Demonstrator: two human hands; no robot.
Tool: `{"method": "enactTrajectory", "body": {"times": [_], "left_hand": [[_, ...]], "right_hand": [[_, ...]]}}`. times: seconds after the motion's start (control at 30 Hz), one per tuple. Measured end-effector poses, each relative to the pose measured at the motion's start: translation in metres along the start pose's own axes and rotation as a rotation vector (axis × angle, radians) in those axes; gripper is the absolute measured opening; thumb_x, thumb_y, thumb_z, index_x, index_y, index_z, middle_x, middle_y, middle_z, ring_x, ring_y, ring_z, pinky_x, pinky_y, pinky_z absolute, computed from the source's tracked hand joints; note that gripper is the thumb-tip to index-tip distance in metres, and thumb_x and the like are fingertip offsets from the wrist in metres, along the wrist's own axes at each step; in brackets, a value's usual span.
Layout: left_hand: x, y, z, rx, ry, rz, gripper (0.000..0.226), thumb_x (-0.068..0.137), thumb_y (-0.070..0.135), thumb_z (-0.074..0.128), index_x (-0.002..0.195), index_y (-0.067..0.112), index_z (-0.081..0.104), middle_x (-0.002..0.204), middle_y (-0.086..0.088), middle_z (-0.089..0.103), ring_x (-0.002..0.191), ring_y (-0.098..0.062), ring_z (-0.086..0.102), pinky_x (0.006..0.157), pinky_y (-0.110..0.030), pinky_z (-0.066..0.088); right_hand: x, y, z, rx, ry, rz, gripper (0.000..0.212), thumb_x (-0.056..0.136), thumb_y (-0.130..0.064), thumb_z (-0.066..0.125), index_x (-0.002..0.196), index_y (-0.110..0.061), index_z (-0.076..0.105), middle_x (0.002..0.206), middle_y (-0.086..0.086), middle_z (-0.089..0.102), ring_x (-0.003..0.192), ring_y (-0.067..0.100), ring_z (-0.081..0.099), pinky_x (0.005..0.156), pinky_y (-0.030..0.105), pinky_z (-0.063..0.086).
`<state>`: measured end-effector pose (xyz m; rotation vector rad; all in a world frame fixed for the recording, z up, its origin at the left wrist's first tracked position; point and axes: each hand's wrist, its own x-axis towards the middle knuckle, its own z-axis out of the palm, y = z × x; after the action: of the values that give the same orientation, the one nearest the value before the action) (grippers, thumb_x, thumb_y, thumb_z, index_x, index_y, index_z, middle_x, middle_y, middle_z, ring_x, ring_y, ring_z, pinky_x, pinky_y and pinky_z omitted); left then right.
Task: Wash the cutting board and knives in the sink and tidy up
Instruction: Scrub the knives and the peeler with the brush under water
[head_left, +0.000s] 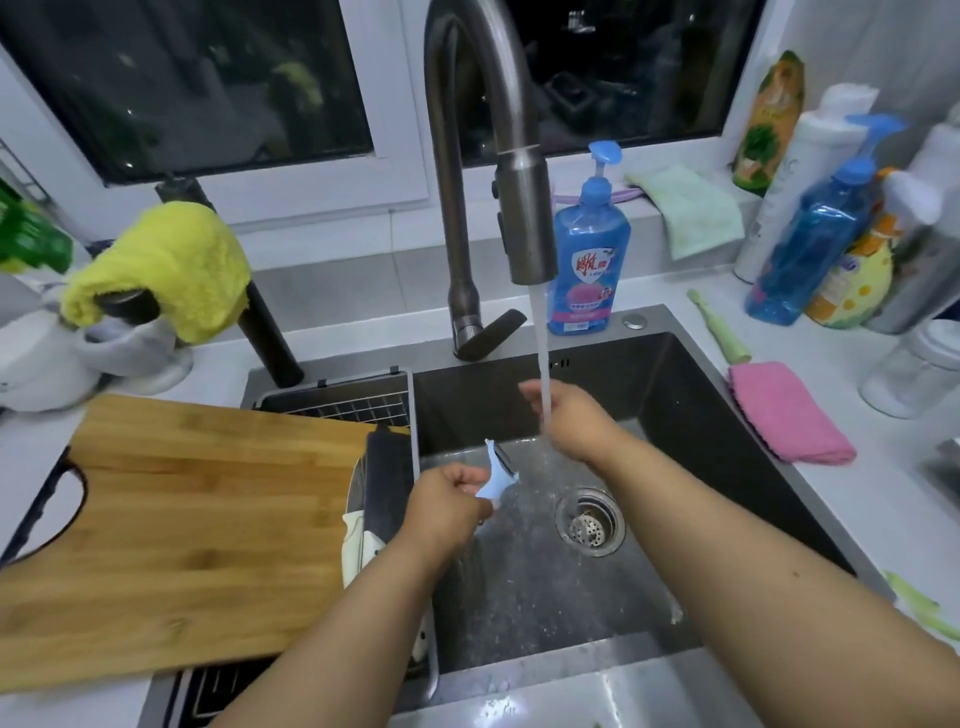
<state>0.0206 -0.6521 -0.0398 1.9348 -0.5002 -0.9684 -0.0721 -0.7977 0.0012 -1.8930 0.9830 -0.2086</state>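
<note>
My left hand (447, 512) grips a light blue peeler (500, 473) over the dark steel sink (691, 415), its blade end pointing up. My right hand (574, 415) is under the running water stream (543, 364) from the tall faucet (519, 208); its fingers look loosely curled and hold nothing I can see. The wooden cutting board (197, 525) lies on the left, overlapping the drain rack (363, 400). A knife with a dark blade and pale handle (384, 483) rests at the board's right edge in the rack.
A blue dish soap bottle (589, 249) stands behind the sink. A pink cloth (789, 415) and green brush (719, 327) lie on the right counter, with several bottles (815, 234) behind. A yellow cloth (166, 265) hangs at left. The drain strainer (589, 522) sits mid-basin.
</note>
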Motion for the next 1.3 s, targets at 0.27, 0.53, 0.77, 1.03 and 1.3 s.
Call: {"method": "enactTrajectory", "body": {"times": [0.27,0.53,0.77,1.03,1.3], "left_hand": [[0.002,0.008,-0.011,-0.057,0.023,0.005,0.026,0.078,-0.007,0.069,0.100,0.006,0.069,0.092,-0.010,0.072,0.076,-0.019,0.067,0.061,-0.023,0.051],[0.006,0.005,-0.015,-0.046,0.029,0.012,0.027,0.078,-0.005,0.070,0.101,0.010,0.069,0.094,-0.007,0.072,0.083,-0.019,0.069,0.070,-0.028,0.055],[0.008,0.002,-0.017,0.000,0.044,0.050,0.029,0.078,-0.003,0.071,0.104,0.008,0.069,0.095,-0.007,0.073,0.084,-0.020,0.070,0.069,-0.027,0.055],[0.005,-0.001,-0.035,0.035,0.097,0.109,0.025,0.078,0.003,0.074,0.100,0.011,0.068,0.090,-0.003,0.072,0.082,-0.019,0.069,0.072,-0.029,0.056],[-0.015,-0.020,-0.088,0.075,0.437,0.175,0.024,0.083,0.008,0.070,0.099,0.020,0.057,0.085,0.010,0.059,0.072,0.003,0.054,0.057,-0.011,0.039]], "right_hand": [[0.045,-0.027,-0.017,-0.325,-0.118,-0.174,0.061,0.101,-0.022,0.038,0.152,-0.035,0.006,0.161,0.000,0.006,0.146,0.029,0.016,0.112,0.041,0.028],[0.052,-0.007,-0.025,-0.387,-0.001,-0.119,0.076,0.095,0.000,0.047,0.152,-0.033,0.008,0.160,-0.005,0.008,0.146,0.024,0.017,0.114,0.039,0.026],[0.052,-0.011,-0.013,-0.407,0.050,-0.164,0.086,0.094,-0.006,0.053,0.150,-0.039,-0.004,0.160,-0.002,0.014,0.141,0.027,0.031,0.107,0.037,0.037],[0.063,-0.026,-0.002,-0.498,0.074,-0.070,0.086,0.093,-0.013,0.056,0.150,-0.036,-0.004,0.146,0.007,0.043,0.118,0.024,0.057,0.089,0.032,0.050],[0.019,0.020,0.063,-0.490,0.060,0.011,0.027,0.081,-0.007,0.060,0.106,-0.012,0.053,0.112,0.011,0.054,0.102,0.028,0.056,0.083,0.031,0.045]]}}
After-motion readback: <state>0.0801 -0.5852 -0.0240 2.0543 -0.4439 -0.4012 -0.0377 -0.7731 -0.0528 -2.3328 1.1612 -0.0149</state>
